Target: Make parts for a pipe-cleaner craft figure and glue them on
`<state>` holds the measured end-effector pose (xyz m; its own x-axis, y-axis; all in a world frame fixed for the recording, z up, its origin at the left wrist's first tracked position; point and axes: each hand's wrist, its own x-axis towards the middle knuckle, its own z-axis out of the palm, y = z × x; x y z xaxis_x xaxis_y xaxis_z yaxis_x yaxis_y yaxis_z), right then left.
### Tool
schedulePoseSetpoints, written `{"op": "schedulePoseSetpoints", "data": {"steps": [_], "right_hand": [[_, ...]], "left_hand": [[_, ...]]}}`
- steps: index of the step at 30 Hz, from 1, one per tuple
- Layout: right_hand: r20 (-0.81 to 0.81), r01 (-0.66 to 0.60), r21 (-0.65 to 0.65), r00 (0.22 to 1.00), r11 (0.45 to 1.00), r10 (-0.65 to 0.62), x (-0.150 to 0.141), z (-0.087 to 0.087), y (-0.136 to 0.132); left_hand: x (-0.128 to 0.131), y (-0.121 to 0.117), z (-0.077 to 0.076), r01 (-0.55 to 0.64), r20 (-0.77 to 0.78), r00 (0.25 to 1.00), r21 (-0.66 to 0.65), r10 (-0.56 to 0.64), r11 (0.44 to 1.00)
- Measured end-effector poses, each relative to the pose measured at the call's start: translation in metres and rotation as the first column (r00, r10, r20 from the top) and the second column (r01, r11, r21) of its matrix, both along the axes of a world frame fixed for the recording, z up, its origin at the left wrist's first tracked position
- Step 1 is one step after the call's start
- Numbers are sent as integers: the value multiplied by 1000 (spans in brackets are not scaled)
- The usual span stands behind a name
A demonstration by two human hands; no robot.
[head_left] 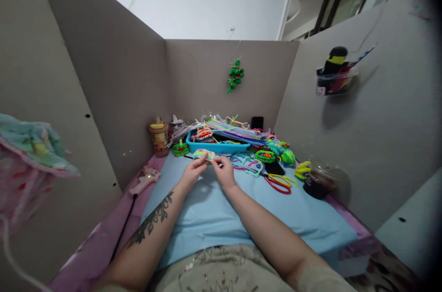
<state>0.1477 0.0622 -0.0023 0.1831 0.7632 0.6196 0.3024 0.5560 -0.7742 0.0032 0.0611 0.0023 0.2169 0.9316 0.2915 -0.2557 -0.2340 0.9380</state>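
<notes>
My left hand [194, 170] is closed on a small striped piece in pastel yellow, green, pink and white [203, 153], which looks made of fuzzy pipe cleaners. The thumb and fingers of my right hand [224, 171] pinch its near right end. The piece is held just above the light blue cloth [207, 209], in front of the blue tray [221, 148]. Loose pastel pipe cleaners [247, 163] lie to the right of my right hand. Beyond them are red-handled scissors [278, 186]. My fingers hide part of the piece.
Long pipe cleaners [238, 131] are heaped over the tray. A green fuzzy figure [181, 148] and a cup [159, 137] stand to the left, near a pink glue gun [147, 180] with a black cord. A dark-based container [317, 184] stands at right. Grey panels enclose three sides.
</notes>
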Motion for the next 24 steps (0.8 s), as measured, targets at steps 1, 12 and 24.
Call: {"op": "schedulePoseSetpoints", "data": {"steps": [1,12,24], "right_hand": [[2,1,1,1000,1000,-1,0,0,0],[14,-22,11,1000,1000,22,1,4,-3],[80,-92,-15,992,996,93,-7,2,-5]], "left_hand": [[0,0,-1,0,6,1000,-5,0,1000],[2,-3,5,-17,124,992,-101,29,995],[0,-5,13,-70,258,960,-140,105,988]]}}
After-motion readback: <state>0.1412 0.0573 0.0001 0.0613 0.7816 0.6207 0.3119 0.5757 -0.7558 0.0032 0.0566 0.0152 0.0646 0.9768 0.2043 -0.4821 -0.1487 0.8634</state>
